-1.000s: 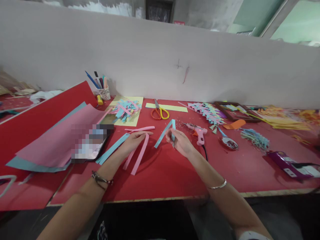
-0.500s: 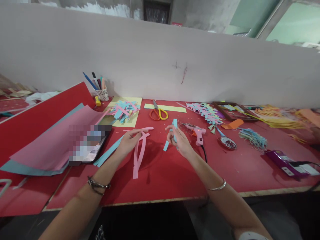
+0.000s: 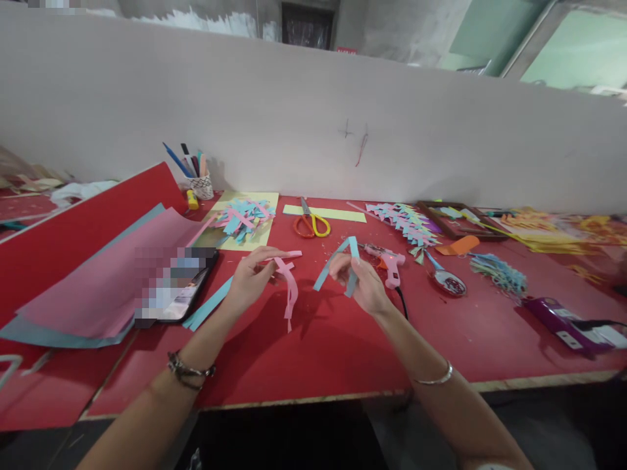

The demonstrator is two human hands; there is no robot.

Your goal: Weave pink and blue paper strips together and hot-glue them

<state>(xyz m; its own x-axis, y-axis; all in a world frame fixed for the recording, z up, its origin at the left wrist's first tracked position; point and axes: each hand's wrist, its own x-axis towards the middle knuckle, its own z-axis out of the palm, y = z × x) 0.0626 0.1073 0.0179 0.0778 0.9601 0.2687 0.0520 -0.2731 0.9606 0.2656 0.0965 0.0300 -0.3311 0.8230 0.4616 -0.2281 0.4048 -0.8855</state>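
Pinched in my left hand (image 3: 252, 274) are pink paper strips (image 3: 290, 290), which cross near the fingertips and hang down. My right hand (image 3: 363, 282) grips a blue paper strip (image 3: 353, 248) bent into a sharp fold, its two ends pointing down. A gap of bare table separates the two hands. Under my left wrist lie more blue paper strips (image 3: 208, 305). Just beyond my right hand rests a pink glue gun (image 3: 390, 261) with a black cord. Scissors (image 3: 312, 222) with red and yellow handles lie beyond both hands.
A heap of pink and blue paper pieces (image 3: 245, 219) sits on yellow paper at the back. To the left are a phone (image 3: 189, 294), paper sheets (image 3: 108, 281) and a pen cup (image 3: 200, 186). A woven paper braid (image 3: 404, 222), a spoon (image 3: 448, 281) and a purple device (image 3: 563, 326) lie right.
The blue strip in my right hand now shows as a folded peak instead of one straight length. The pink strips in my left hand have swung and turned, hanging closer together.
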